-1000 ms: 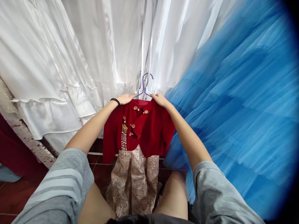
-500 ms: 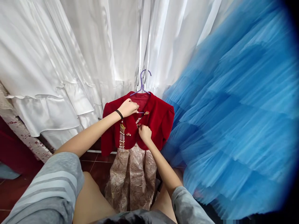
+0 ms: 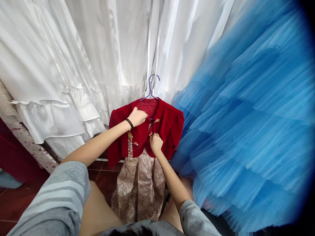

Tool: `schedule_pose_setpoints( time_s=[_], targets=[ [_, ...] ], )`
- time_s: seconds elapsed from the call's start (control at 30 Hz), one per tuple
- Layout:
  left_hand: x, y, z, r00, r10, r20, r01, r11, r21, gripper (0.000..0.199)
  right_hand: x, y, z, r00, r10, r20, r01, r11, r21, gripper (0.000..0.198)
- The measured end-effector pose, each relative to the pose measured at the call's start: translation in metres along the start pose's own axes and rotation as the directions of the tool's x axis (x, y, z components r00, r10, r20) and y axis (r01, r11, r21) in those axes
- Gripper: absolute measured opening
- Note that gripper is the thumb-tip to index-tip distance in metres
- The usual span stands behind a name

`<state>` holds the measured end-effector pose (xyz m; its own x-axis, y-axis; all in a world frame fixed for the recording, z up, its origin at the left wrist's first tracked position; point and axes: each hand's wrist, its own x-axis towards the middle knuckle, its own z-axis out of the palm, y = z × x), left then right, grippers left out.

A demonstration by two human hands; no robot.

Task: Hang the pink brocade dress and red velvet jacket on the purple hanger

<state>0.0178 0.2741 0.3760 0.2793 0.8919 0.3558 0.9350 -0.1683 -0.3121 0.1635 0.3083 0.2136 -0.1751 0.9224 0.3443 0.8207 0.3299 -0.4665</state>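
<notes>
A short red velvet jacket point(image 3: 169, 124) hangs on a purple hanger point(image 3: 150, 86) in the middle of the view. My left hand point(image 3: 137, 117) is closed on the jacket's front edge near the neckline. Lower down, my right hand point(image 3: 156, 143) grips the opposite front edge. Jewelled fasteners point(image 3: 157, 120) show along the opening, and a beaded tassel point(image 3: 130, 146) dangles on the left panel. Beneath the jacket falls a shiny pinkish-gold brocade skirt point(image 3: 145, 183). My fingertips and the cloth inside them are hidden.
White satin dresses point(image 3: 118, 49) hang behind and to the left. A large blue tulle gown point(image 3: 251, 124) fills the right side. Dark red floor tiles point(image 3: 105, 178) show below, and a flowered cream fabric point(image 3: 27, 141) stands at the left edge.
Both hands have shifted slightly right, the right one also a little down. The jacket's front panels have moved with them, and the gap between them looks narrower.
</notes>
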Motion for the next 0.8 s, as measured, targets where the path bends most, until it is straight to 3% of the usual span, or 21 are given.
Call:
schedule_pose_setpoints(
  time_s=[0.07,0.13,0.2,0.27,0.37,0.5,0.57,0.63,0.67,0.73,0.8],
  targets=[
    [0.001,0.0,-0.003,1.0,-0.014,-0.012,0.013,0.998,-0.06,0.016,-0.011,-0.006,-0.012,0.999,-0.037,-0.039,0.045,0.97,0.239,0.021],
    [0.004,0.002,-0.004,1.0,-0.028,0.0,0.028,0.993,-0.116,0.016,-0.029,-0.021,-0.021,0.984,-0.144,-0.107,0.178,0.845,0.505,0.026],
    [0.008,0.004,-0.005,0.999,-0.048,0.01,0.049,0.987,-0.153,0.018,-0.045,-0.041,-0.021,0.945,-0.272,-0.181,0.324,0.703,0.633,0.029],
    [0.012,0.004,-0.005,0.997,-0.074,0.003,0.073,0.983,-0.168,0.02,-0.048,-0.062,-0.013,0.923,-0.341,-0.179,0.374,0.689,0.621,0.027],
    [0.014,0.002,-0.002,0.994,-0.093,-0.058,0.08,0.978,-0.191,0.022,-0.029,-0.083,0.008,0.94,-0.333,-0.072,0.321,0.793,0.518,0.018],
    [-0.003,0.003,0.014,0.952,-0.009,-0.306,-0.052,0.98,-0.19,0.038,-0.01,-0.085,0.026,0.904,-0.426,-0.029,0.392,0.803,0.448,0.033],
    [-0.021,0.008,0.034,0.929,0.01,-0.369,-0.077,0.983,-0.167,0.048,-0.025,-0.077,0.03,0.872,-0.488,-0.032,0.452,0.78,0.432,0.037],
    [-0.044,0.016,0.059,0.929,-0.048,-0.366,-0.016,0.986,-0.168,0.053,-0.056,-0.062,0.036,0.841,-0.537,-0.067,0.506,0.737,0.449,0.039],
    [-0.055,0.019,0.073,0.926,-0.105,-0.362,0.042,0.983,-0.179,0.052,-0.074,-0.05,0.041,0.841,-0.532,-0.1,0.51,0.717,0.475,0.039],
    [-0.074,0.022,0.094,0.894,-0.256,-0.367,0.183,0.958,-0.223,0.044,-0.105,-0.019,0.053,0.904,-0.383,-0.188,0.418,0.706,0.572,0.04],
    [-0.085,0.018,0.105,0.856,-0.374,-0.357,0.27,0.912,-0.309,0.033,-0.12,0.019,0.066,0.983,-0.002,-0.184,0.138,0.671,0.728,0.034]
  ],
)
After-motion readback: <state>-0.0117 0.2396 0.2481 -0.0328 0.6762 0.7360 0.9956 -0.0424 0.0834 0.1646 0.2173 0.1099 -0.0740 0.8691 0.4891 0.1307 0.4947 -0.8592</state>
